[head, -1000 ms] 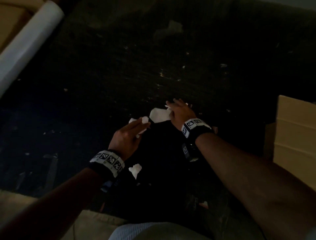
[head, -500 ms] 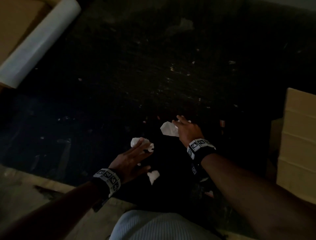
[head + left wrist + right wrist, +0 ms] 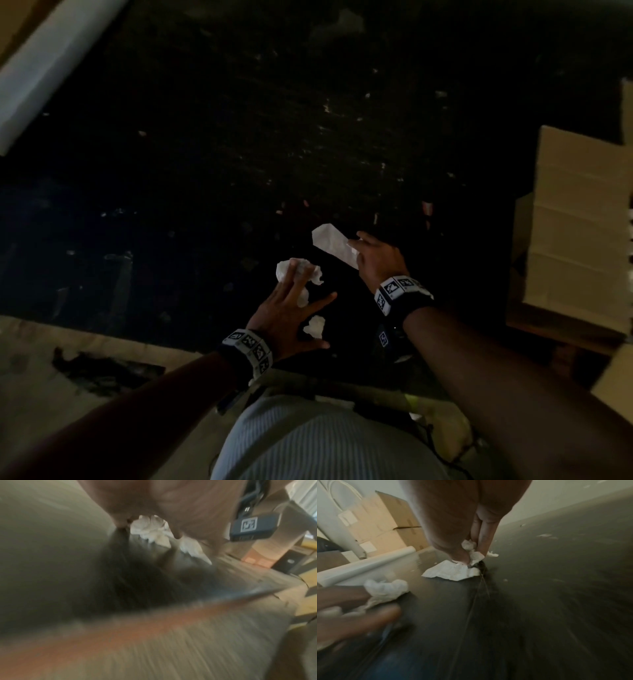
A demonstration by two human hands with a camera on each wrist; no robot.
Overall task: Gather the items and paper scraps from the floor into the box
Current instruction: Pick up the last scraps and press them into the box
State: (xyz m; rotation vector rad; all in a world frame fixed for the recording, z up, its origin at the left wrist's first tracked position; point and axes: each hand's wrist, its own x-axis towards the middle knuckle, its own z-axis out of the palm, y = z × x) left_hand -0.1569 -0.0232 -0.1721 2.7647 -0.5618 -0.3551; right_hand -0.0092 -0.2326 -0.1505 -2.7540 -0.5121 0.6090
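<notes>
The floor is dark and littered with small paper bits. My left hand lies flat with fingers spread, pressing on a crumpled white paper; the blurred left wrist view shows this wad beneath the fingertips. A smaller scrap lies by the left thumb. My right hand pinches a flat white paper sheet. In the right wrist view its thumb and fingers squeeze small crumpled scraps above the sheet. A cardboard box stands to the right.
A long white roll lies at the upper left, with stacked cardboard boxes behind it in the right wrist view. Flat brown cardboard lies under my left forearm. More tiny scraps dot the floor farther out.
My left hand went from holding paper beside the right hand to lying spread on the crumpled wad on the floor. The right hand keeps its pinch on the flat sheet.
</notes>
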